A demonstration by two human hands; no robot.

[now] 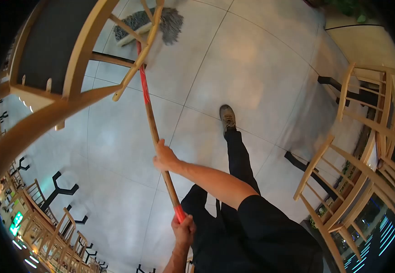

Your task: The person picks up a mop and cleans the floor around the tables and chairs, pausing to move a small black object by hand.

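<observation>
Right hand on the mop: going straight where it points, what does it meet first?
Past the right hand, bare mop handle, then a wooden chair leg crossing it before the mop head; the leg may sit higher, depth unclear.

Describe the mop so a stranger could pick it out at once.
On the pale tiled floor, look top left, past the legs of the big wooden chair. The mop runs from a grey stringy head there down a red and wooden handle. Alone here, it is held by both hands, right hand above left hand.
</observation>
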